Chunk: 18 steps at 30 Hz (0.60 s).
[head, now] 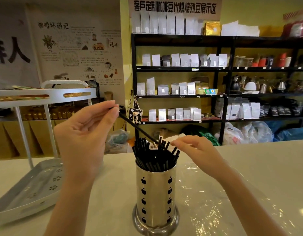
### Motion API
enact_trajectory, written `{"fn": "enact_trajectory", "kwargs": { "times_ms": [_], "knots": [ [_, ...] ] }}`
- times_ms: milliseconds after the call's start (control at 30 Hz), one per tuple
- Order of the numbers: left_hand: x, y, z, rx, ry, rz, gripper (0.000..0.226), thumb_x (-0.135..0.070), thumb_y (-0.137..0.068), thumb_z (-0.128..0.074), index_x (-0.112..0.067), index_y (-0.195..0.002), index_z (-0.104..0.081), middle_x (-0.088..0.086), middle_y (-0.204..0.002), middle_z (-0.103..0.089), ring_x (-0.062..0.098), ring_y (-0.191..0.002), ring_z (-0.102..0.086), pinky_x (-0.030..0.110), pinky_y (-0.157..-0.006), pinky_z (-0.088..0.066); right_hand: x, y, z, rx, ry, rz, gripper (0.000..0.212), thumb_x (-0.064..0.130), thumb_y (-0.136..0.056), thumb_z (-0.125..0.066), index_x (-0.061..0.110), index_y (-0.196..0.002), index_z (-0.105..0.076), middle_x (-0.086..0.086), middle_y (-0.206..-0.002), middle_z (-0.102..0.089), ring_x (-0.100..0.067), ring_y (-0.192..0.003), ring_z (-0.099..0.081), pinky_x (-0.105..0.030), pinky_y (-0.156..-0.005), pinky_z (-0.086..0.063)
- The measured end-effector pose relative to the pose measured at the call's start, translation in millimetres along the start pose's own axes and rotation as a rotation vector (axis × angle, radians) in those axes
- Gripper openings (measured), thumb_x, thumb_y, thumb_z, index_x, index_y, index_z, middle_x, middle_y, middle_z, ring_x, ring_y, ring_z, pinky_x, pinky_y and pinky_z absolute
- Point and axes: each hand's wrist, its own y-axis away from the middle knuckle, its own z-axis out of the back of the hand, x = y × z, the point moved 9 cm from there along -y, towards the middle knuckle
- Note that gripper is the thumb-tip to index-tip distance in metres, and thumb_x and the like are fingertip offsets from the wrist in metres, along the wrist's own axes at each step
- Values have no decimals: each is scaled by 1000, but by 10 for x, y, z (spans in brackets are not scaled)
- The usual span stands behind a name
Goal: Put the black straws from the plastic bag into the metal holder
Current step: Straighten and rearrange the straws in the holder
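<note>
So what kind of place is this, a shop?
Most likely a coffee shop or roastery showroom. Black shelves hold rows of sealed white pouches and kettles, a wall poster shows coffee drawings, and a metal holder of black straws stands on the counter.

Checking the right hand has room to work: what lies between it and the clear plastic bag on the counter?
Nothing: in the head view the right hand hovers over bare air above the plastic bag.

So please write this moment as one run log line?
left hand: pinches one straw | right hand: at straw tops | metal holder: many straws | plastic bag: flat on counter
</note>
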Motion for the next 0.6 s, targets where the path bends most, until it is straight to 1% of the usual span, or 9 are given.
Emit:
{"fn": "enact_trajectory", "kwargs": {
  "times_ms": [100,167,233,333,400,467,500,533,600],
  "knots": [
    [-58,27,-141,129,-86,-77,21,-19,-73,-67,-26,-92,-64,-33,-76,-68,1,-80,-67,9,-71,-50,-40,-9,33,-33,-46,-26,25,32,-92,-45,30,-95,-69,24,-89,-64,18,-83,-54,-6,-71,-34],
    [-85,64,-263,227,-167,-132,21,-19,-74,-64,-20,-95,-65,-24,-85,-67,3,-81,-66,9,-71,-50,-34,-36,22,-45,-40,-12,24,30,-92,-46,28,-97,-69,19,-92,-67,11,-86,-58,-9,-72,-38],
    [-90,124,-405,327,-238,-168,21,-18,-74,-62,-14,-95,-65,-16,-85,-65,1,-83,-64,6,-70,-48,-31,-103,-3,-44,7,-1,21,26,-91,-50,24,-101,-68,13,-93,-67,4,-89,-58,-12,-73,-40],
    [11,237,-622,495,-316,-153,22,-24,-75,-64,-19,-96,-65,-20,-83,-63,-8,-84,-60,3,-70,-46,-28,-278,-85,23,113,-2,20,25,-86,-58,21,-103,-68,10,-92,-66,3,-86,-57,-10,-71,-40],
    [126,314,-732,594,-400,-148,20,-20,-76,-65,-20,-95,-68,-18,-84,-63,-9,-87,-59,3,-76,-45,-29,-394,-141,77,186,-14,22,27,-84,-61,18,-102,-69,7,-90,-67,4,-80,-57,-8,-67,-40],
    [200,382,-806,671,-467,-150,18,-16,-77,-65,-20,-93,-70,-14,-82,-66,-4,-76,-62,6,-79,-44,-51,-477,-181,115,227,-47,23,30,-82,-62,16,-98,-72,1,-90,-71,-5,-79,-62,-13,-67,-46],
    [222,404,-827,695,-488,-143,17,-16,-78,-65,-20,-93,-71,-12,-82,-68,-5,-70,-61,9,-76,-46,-63,-505,-195,122,246,-60,24,32,-81,-64,15,-94,-74,-3,-90,-73,-10,-80,-64,-18,-69,-50],
    [241,419,-842,715,-505,-130,16,-17,-79,-64,-21,-92,-71,-10,-83,-70,-8,-71,-58,11,-72,-48,-72,-526,-209,127,265,-69,25,34,-80,-65,14,-92,-75,-5,-89,-73,-13,-81,-65,-24,-72,-51],
    [306,445,-857,750,-530,-88,17,-20,-80,-62,-23,-93,-71,-10,-84,-69,-2,-77,-58,17,-72,-50,-83,-554,-248,146,310,-76,26,35,-77,-68,13,-90,-74,-6,-87,-73,-16,-81,-65,-29,-75,-54]
  ]
}}
